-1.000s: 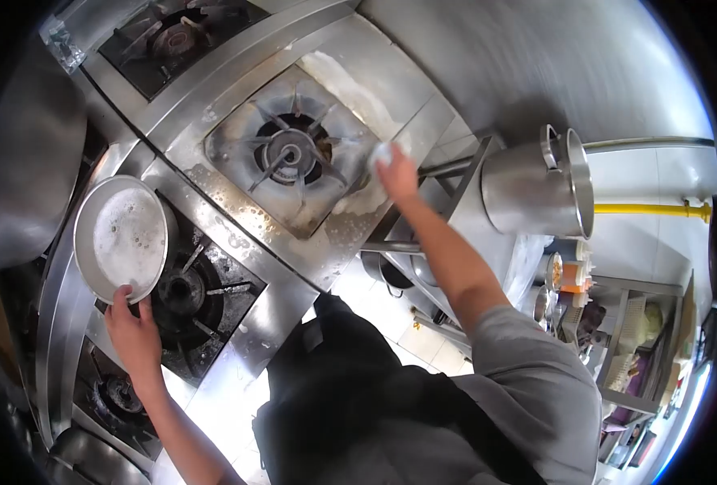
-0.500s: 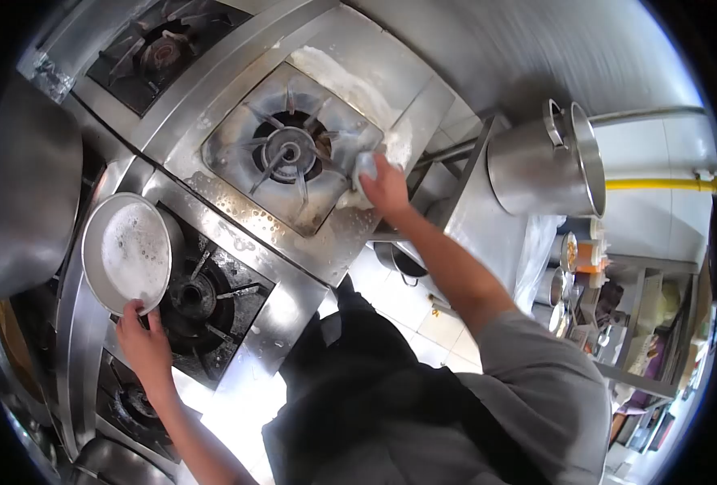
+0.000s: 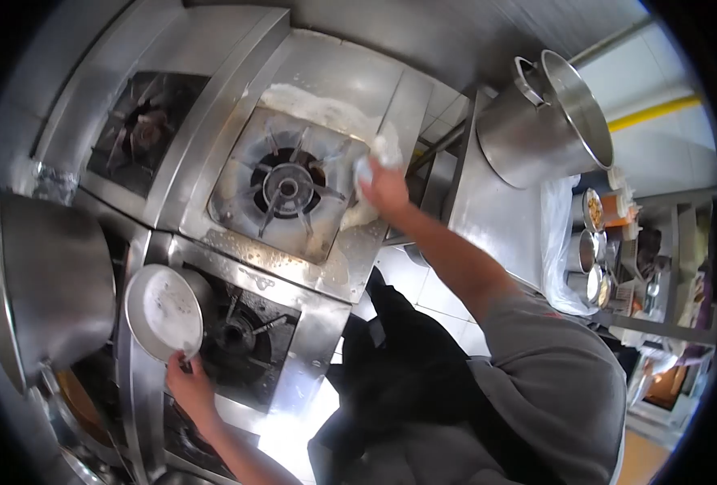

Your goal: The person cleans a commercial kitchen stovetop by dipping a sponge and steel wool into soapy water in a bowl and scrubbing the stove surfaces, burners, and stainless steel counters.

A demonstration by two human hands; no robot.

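Observation:
My left hand (image 3: 189, 385) grips the near rim of a round metal pan (image 3: 164, 313), thumb at the rim. The pan has whitish, speckled liquid in it and is tilted over the left burner (image 3: 236, 333). My right hand (image 3: 384, 190) is closed on a pale cloth or pad (image 3: 364, 171), whose exact kind I cannot make out. It presses at the right edge of the square burner plate (image 3: 288, 187). White foam (image 3: 318, 105) lies along the plate's back and right sides, and brownish wet spots mark its front edge.
A tall steel pot (image 3: 528, 129) stands on a side table (image 3: 496, 234) at the right. Another large pot (image 3: 55, 283) is at the far left. A further burner (image 3: 142, 133) sits at the back left. Small food containers (image 3: 591, 250) and shelves are at the right.
The view has turned and shifted. My right hand has moved with the pale cloth from the plate's outer right side onto its right edge. My left hand still holds the pan.

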